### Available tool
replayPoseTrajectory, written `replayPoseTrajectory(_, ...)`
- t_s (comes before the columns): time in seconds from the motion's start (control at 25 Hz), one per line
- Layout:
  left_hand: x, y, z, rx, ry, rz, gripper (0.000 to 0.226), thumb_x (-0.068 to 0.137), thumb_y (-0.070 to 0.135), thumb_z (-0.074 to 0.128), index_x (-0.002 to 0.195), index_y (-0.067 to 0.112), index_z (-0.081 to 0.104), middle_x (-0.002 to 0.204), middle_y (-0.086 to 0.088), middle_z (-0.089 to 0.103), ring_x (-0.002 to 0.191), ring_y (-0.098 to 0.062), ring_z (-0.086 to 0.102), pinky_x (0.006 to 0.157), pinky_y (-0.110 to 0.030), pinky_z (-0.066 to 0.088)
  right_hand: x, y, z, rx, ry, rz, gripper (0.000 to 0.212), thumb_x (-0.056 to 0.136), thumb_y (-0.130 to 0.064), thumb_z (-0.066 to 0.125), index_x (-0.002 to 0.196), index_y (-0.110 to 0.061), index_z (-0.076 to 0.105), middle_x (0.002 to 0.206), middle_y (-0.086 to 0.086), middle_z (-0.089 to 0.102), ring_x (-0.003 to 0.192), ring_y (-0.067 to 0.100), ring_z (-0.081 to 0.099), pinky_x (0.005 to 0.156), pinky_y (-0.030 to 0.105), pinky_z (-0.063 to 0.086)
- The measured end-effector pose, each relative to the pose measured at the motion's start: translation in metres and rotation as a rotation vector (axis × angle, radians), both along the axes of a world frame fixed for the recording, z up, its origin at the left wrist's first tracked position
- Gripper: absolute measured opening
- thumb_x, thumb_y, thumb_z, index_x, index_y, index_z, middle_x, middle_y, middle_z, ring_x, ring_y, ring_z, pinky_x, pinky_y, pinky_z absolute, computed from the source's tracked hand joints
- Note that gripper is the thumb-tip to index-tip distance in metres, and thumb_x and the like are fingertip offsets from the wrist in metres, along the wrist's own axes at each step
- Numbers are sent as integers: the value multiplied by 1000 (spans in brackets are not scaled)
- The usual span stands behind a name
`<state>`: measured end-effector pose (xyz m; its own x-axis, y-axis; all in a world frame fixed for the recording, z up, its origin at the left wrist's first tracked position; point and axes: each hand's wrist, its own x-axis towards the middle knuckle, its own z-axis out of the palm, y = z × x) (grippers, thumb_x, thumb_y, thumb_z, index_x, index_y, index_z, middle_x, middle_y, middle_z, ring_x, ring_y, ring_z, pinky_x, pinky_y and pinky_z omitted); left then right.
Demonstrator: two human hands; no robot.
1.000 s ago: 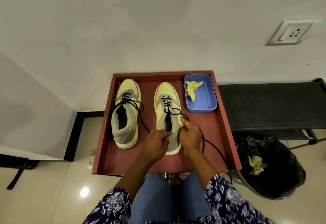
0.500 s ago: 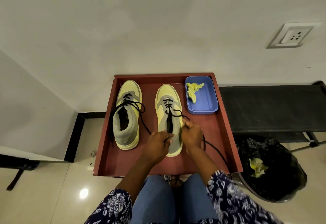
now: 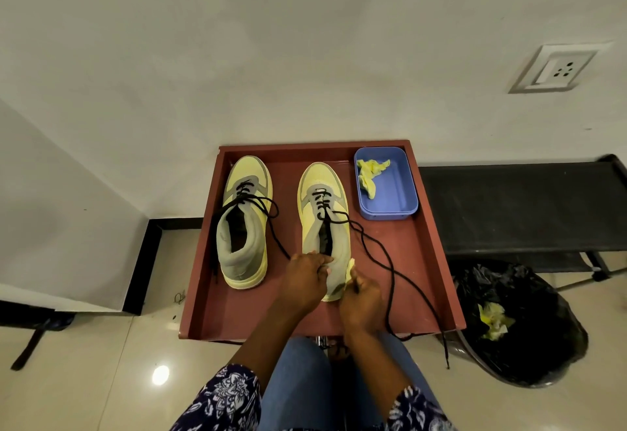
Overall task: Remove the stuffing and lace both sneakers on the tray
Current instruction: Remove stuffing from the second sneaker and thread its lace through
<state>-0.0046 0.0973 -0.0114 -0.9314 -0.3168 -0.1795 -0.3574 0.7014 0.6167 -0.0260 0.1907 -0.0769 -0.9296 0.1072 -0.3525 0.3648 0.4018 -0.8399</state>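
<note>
At the near middle of the tray (image 3: 437, 261), the right-hand sneaker (image 3: 324, 213) sits toe to the wall, and both hands work at its heel. Left hand (image 3: 305, 281) has fingers curled over the heel collar, gripping it. Right hand (image 3: 361, 298) has fingers curled tight, pinching a pale yellow scrap (image 3: 350, 269) at the heel's outer side; looks like stuffing paper, can't confirm. Risks, as I judge them: its black lace (image 3: 390, 267) is threaded only through the front eyelets, and the long free end runs past the right wrist and hangs off the tray's near edge, so any wrist move could snag it and drag lace out of the eyelets, or tug the shoe. Thin crumpled paper may tear if yanked, leaving bits in the toe. Shoe is light, tray floor smooth, so it slides unless the left hand keeps it pinned. Materials: yellow smooth upper, grey padded collar, pale rubbery sole, thin round cord lace. Left-hand sneaker (image 3: 244, 223) same build, collar gaping open, lace loose and trailing over the tray's left side. Blue plastic tub (image 3: 403, 206) at the far right corner, rounded corners, holds crumpled yellow paper (image 3: 371, 174). Tray is reddish-brown, shallow, square-walled. Black bin bag (image 3: 543, 322) on the floor to the right, glossy, with more yellow paper inside.
</note>
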Motion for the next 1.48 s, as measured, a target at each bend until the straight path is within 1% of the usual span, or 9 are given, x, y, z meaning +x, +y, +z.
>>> replayPoseTrajectory(0.08,1,0,-1,4,1,1,32,95,11,45,125,8,56,125,-9,61,122,-24,47,95,-20,30,11,-4,-3,-83,-95,-80,18,88,0,51,89,0,69,87,16,69,77,19,58,63,20,48)
replayPoseTrajectory(0.2,1,-1,0,4,9,-15,32,95,11,45,125,8,56,126,-9,60,124,-24,47,96,-18,28,8,-10,2,-203,-253,-176,24,85,4,51,90,-9,71,87,9,69,82,24,62,79,38,55)
replayPoseTrajectory(0.32,2,-3,-1,4,16,-35,32,94,9,45,125,8,56,127,-10,60,124,-24,47,95,-18,28,-14,-7,7,-247,-349,-209,29,79,8,52,68,-15,66,72,7,65,68,23,58,67,37,53)
replayPoseTrajectory(0.56,2,-5,-3,-1,33,-51,31,93,8,47,121,7,59,120,-11,64,112,-26,54,87,-18,32,-83,-14,13,-99,-402,64,20,80,2,50,68,-8,62,70,13,59,53,19,45,49,28,38)
replayPoseTrajectory(0.68,0,-8,-5,-4,15,-71,29,92,10,49,119,8,61,118,-10,65,109,-26,56,88,-21,34,-87,-17,16,-115,-335,60,26,82,-2,51,94,-12,71,92,9,69,75,23,60,68,34,55)
replayPoseTrajectory(0.8,4,-14,-6,-31,14,-79,30,91,9,50,118,9,62,120,-8,64,111,-24,57,90,-19,34,-61,-14,13,-96,-261,75,36,84,-2,49,113,-15,66,112,5,69,100,26,64,90,43,54)
replayPoseTrajectory(1.12,31,-25,-2,-104,53,-110,32,88,3,47,116,6,63,117,-11,65,110,-29,55,89,-17,29,-4,-17,14,-126,-245,-42,36,87,2,47,119,-6,62,120,8,65,109,26,60,97,37,49)
replayPoseTrajectory(1.32,31,-25,5,-105,23,-160,50,75,18,34,111,3,65,114,-11,67,109,-27,57,89,-14,26,-46,-23,9,-157,-267,-23,30,82,1,47,93,-9,72,87,5,66,83,21,56,77,34,50)
replayPoseTrajectory(1.48,29,-25,4,-106,6,-158,43,75,15,39,104,1,68,106,-13,70,102,-29,62,90,-17,28,-43,-21,8,-138,-229,28,30,85,-2,48,106,-9,69,105,5,69,96,23,61,92,37,51)
